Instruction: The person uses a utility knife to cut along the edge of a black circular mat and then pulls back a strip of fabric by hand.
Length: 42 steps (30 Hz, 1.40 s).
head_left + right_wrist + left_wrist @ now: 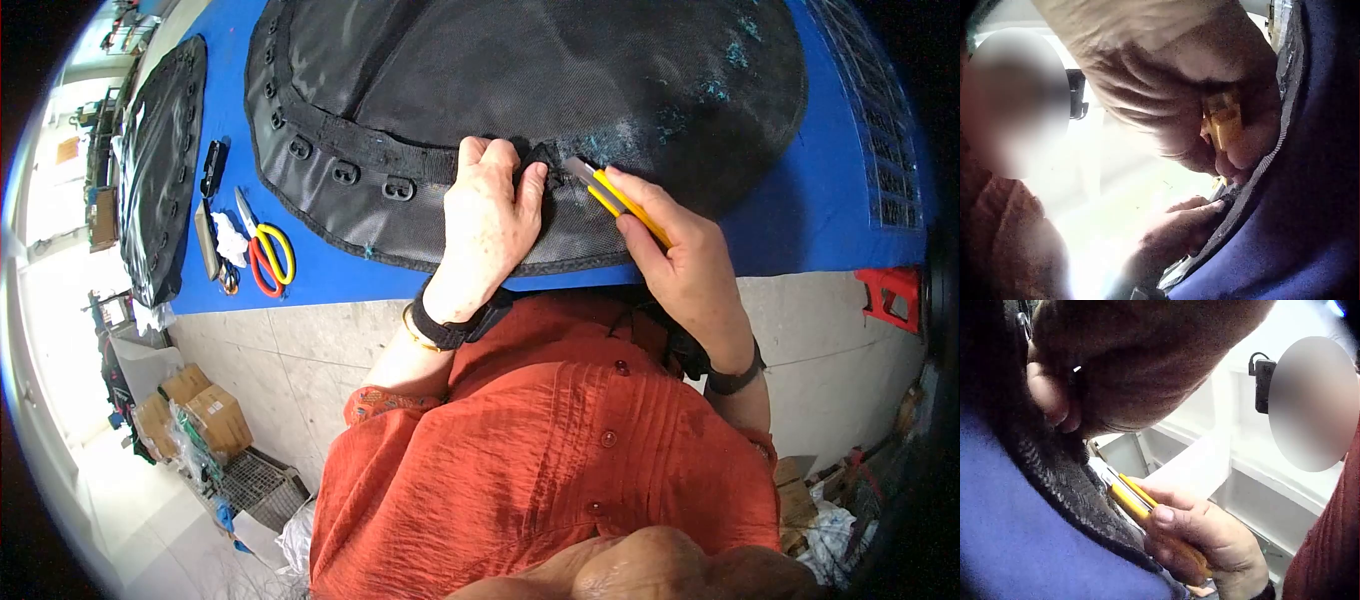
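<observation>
A large rounded piece of black mesh fabric (pixel 480 90) lies on the blue table, with a black webbing strap (pixel 415 158) along its near side. My left hand (pixel 488 215) grips this strap, thumb and curled fingers around a bunched bit of it. My right hand (pixel 690 265) holds a yellow utility knife (pixel 645 210). Its blade (pixel 578 170) is out and points at the fabric just right of my left thumb. In the left wrist view the knife (pixel 1129 500) shows close over the fabric edge. The right palm partly hides the yellow handle (pixel 1225 125) in the right wrist view.
Scissors (pixel 262 240) with red and yellow handles lie left on the blue table (pixel 330 275), near a white scrap (pixel 229 240). Black plastic buckles (pixel 345 172) line the fabric's rim. A second black piece (pixel 165 170) lies far left. A red stool (pixel 888 297) stands right.
</observation>
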### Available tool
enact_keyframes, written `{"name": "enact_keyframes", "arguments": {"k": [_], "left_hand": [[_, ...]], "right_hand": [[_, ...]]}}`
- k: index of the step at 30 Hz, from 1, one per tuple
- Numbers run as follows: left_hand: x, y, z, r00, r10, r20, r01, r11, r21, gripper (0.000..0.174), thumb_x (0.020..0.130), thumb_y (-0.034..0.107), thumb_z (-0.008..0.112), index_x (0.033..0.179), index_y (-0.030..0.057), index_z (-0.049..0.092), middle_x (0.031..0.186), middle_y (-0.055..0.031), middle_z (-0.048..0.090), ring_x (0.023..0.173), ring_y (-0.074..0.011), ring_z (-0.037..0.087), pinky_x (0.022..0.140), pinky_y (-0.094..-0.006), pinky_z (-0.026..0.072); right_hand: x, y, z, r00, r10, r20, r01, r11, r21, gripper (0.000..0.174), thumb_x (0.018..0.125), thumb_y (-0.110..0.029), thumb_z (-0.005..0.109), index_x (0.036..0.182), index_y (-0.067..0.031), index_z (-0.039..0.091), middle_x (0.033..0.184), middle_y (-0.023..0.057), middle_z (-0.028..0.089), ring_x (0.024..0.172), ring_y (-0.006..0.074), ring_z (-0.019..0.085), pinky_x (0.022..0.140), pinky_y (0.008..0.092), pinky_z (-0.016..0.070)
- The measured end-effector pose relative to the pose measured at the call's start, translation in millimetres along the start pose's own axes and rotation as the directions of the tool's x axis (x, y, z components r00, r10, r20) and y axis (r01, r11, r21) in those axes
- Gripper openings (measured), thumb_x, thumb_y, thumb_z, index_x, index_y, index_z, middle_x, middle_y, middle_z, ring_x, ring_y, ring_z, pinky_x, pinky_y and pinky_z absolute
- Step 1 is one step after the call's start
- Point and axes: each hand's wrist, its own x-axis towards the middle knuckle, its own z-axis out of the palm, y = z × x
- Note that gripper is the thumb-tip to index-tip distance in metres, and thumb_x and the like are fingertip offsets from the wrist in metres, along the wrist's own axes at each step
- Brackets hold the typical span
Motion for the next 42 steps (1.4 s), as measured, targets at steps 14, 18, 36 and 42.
{"name": "enact_keyframes", "arguments": {"k": [14, 18, 36, 42], "left_hand": [[0.6, -3.1, -0.3, 1.000, 0.022, -0.005, -0.022, 0.998, -0.053, 0.024, 0.094, 0.019, 0.076, 0.092, 0.0017, 0.059, 0.091, -0.0176, 0.059, 0.078, -0.0406, 0.064, 0.068, -0.0477, 0.0524], [1.5, 0.8, -2.5, 1.000, 0.022, 0.010, -0.022, 0.998, -0.053, 0.021, 0.094, 0.013, 0.074, 0.091, 0.0004, 0.058, 0.093, -0.0205, 0.059, 0.079, -0.0420, 0.065, 0.068, -0.0486, 0.0547], [0.9, -1.2, -2.1, 1.000, 0.005, 0.013, -0.005, 0.999, -0.052, 0.021, 0.094, 0.014, 0.074, 0.091, -0.0008, 0.059, 0.093, -0.0197, 0.059, 0.079, -0.0415, 0.064, 0.070, -0.0478, 0.0531], [1.2, -3.5, -2.5, 1.000, -0.015, 0.016, 0.016, 0.998, -0.057, 0.021, 0.093, 0.014, 0.074, 0.091, -0.0017, 0.060, 0.090, -0.0179, 0.058, 0.079, -0.0377, 0.063, 0.071, -0.0449, 0.0515]], "right_hand": [[20.2, 0.7, 13.8, 1.000, -0.013, -0.004, 0.013, 0.999, -0.040, 0.039, 0.100, -0.006, 0.066, 0.138, -0.0044, 0.062, 0.127, 0.0210, 0.072, 0.114, 0.0393, 0.071, 0.093, 0.0429, 0.0590], [18.6, -1.9, 11.7, 1.000, 0.004, 0.011, -0.004, 1.000, -0.013, 0.039, 0.100, -0.005, 0.066, 0.139, -0.0053, 0.062, 0.126, 0.0209, 0.072, 0.114, 0.0390, 0.071, 0.092, 0.0432, 0.0592], [2.1, -8.7, 2.5, 0.997, 0.047, 0.067, -0.041, 0.994, -0.099, 0.038, 0.099, -0.006, 0.065, 0.136, -0.0065, 0.064, 0.121, 0.0205, 0.073, 0.105, 0.0397, 0.073, 0.087, 0.0464, 0.0600], [-7.8, -6.4, 7.7, 0.998, 0.034, 0.052, -0.030, 0.996, -0.081, 0.038, 0.099, -0.006, 0.065, 0.137, -0.0071, 0.063, 0.121, 0.0204, 0.073, 0.105, 0.0399, 0.072, 0.086, 0.0472, 0.0604]]}}
